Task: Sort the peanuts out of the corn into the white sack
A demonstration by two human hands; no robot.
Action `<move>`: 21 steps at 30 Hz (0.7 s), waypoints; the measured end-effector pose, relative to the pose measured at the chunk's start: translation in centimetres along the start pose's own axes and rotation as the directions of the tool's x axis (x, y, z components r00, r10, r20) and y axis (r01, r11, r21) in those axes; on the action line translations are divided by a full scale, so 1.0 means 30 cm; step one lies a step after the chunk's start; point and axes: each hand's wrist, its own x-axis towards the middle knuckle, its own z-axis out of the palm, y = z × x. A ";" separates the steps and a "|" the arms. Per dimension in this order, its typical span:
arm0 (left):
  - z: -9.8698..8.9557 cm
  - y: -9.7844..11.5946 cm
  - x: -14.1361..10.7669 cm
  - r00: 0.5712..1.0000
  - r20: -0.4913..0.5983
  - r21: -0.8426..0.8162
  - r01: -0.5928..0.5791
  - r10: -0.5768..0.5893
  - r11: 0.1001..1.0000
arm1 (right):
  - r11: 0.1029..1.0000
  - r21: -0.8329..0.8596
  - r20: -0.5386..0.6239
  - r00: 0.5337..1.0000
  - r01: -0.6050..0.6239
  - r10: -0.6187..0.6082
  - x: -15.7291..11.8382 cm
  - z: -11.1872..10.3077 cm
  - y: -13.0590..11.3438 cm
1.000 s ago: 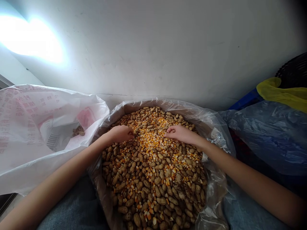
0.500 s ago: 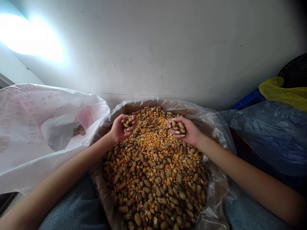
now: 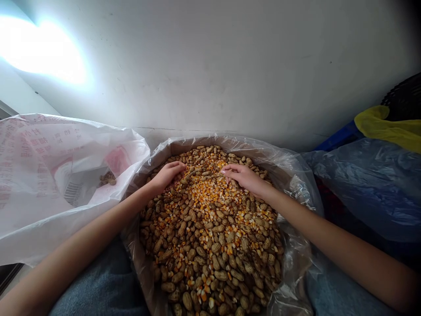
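Note:
A heap of peanuts in their shells mixed with yellow-orange corn kernels (image 3: 210, 237) fills a clear plastic liner (image 3: 296, 245). My left hand (image 3: 167, 175) lies palm down at the far left of the heap, its fingers dipping among the peanuts. My right hand (image 3: 241, 179) rests on the far side of the heap with fingers stretched toward the middle. Neither hand shows anything held. Between them, loose corn forms a bright patch. A white printed sack (image 3: 66, 136) lies open beside my left forearm, with a small pile of peanuts (image 3: 107, 178) inside.
A white wall (image 3: 210, 66) rises behind the liner, with a glare of light at upper left. To the right lie a blue plastic bag (image 3: 365, 188), a yellow cloth (image 3: 384, 125) and a black basket (image 3: 403, 98). My denim-covered legs (image 3: 98, 281) show below.
Both hands have opened from cupped handfuls of peanuts and dropped back onto the heap, palms now down. The peanuts they held are no longer visible in them.

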 end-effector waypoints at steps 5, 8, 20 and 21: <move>0.014 -0.014 0.005 0.974 -0.036 0.793 -0.109 0.223 0.600 | 0.831 -0.541 0.072 0.992 0.128 -0.106 0.020 0.039 -0.024; 0.042 -0.019 0.011 0.985 0.021 0.906 -0.091 0.172 0.414 | 0.644 -0.746 0.101 0.985 0.168 -0.139 0.036 0.066 -0.023; 0.053 -0.045 0.025 0.994 -0.073 0.950 0.045 0.079 0.310 | 0.541 -0.826 0.105 0.985 0.162 -0.135 0.047 0.067 0.023; 0.047 -0.048 0.026 0.992 -0.083 0.933 0.044 0.095 0.357 | 0.575 -0.802 0.094 0.985 0.163 -0.147 0.045 0.066 0.023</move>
